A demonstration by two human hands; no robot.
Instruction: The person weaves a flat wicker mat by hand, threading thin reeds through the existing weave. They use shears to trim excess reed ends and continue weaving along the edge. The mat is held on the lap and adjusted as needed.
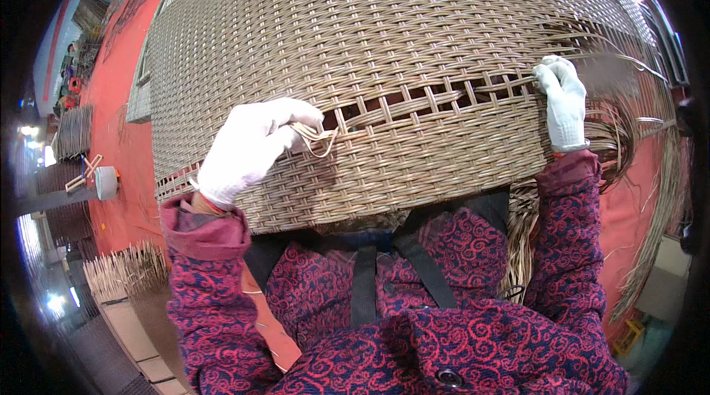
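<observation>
A large brown wicker panel (355, 32) of woven strands stretches in front of me, its near edge bent down toward my lap. A row of openings crosses it, where only the upright strands show. At the left end of this row, my left hand (255, 136), in a white glove, is closed on a thin wicker strand (325, 149) that loops out below the fingers. My right hand (563, 103), also gloved, is closed at the right end of the row. Its fingertips pinch a strand at the weave, mostly hidden by the glove.
Loose wicker strands (614, 136) hang in a bundle beyond the panel's right side. More lie on the red floor (122, 203). At the left stand a white container (107, 183) and a stack of cut strands (126, 269). A yellow object (629, 336) sits low at the right.
</observation>
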